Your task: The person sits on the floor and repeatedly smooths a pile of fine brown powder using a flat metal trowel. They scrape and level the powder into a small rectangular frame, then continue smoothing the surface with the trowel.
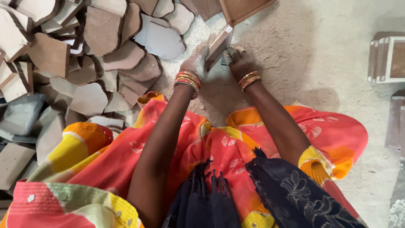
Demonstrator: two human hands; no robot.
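Two hands meet on one thin wooden board point(218, 45), which stands on its edge on the dusty floor point(320, 63). The left hand point(195, 63) is wrapped around the near end of the board and grips it tight, likely so the board stays up and does not tip over. The right hand point(239, 61) is closed on a small grey block point(229, 54), and it presses the block against the side of the board, just beside the left hand. It looks like a rubbing block, but the hand hides most of it, so I cannot be sure. Both hands are white with dust, and both wrists wear red and gold bangles point(188, 79). Past the grip, the board's far end touches a bigger wooden frame point(242, 9). To the left of the grip lies a big pile of flat cut pieces point(101, 50), with curved and straight edges, stacked close together; the nearest ones sit only a little way from the left hand, so there is little room on that side. To the right of the grip the floor is open and powdery, with lots of room. Far off on the right stand more wooden frames point(390, 59), well apart from the hands. Below the grip the person's bright orange cloth point(219, 147) spreads out.
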